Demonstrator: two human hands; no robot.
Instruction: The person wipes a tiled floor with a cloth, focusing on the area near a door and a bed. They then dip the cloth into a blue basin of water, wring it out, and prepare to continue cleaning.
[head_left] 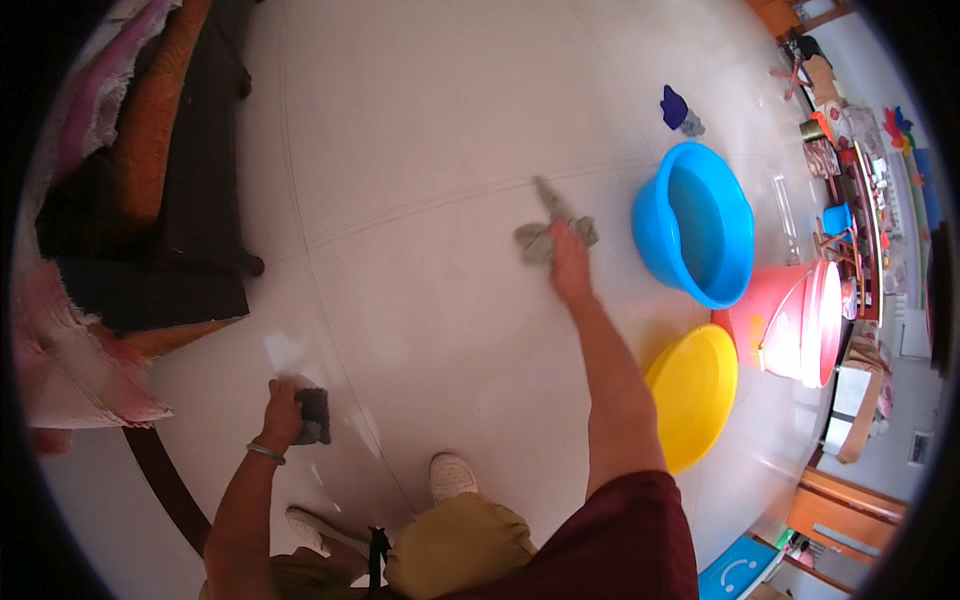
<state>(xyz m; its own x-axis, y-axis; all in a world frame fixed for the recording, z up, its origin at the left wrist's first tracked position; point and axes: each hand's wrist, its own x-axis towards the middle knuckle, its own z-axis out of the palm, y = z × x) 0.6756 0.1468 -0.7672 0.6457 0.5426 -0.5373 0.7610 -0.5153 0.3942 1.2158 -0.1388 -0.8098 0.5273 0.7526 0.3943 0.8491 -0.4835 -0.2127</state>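
The right grip point(570, 265) is closing around a bunched grey-green cloth point(534, 243), which is lying on the pale tiled floor point(420, 330); its fingers are blurring, so their exact hold is not showing. The left grip point(283, 412) is clasping a dark grey pad point(316, 418) low on the left; whether the pad is touching the floor, I cannot tell. Working the cloth well probably means spreading its folds, pressing evenly and following the tile seams. Right of the cloth, a blue basin point(652, 225) is standing near, with a yellow basin point(700, 400) and a pink bucket point(785, 325) sitting behind the forearm, so rightward sweeps are calling for care. On the left, dark furniture point(200, 140) is bounding the room. Open floor is stretching ahead and between, while a white shoe point(452, 477) is limiting the near side.
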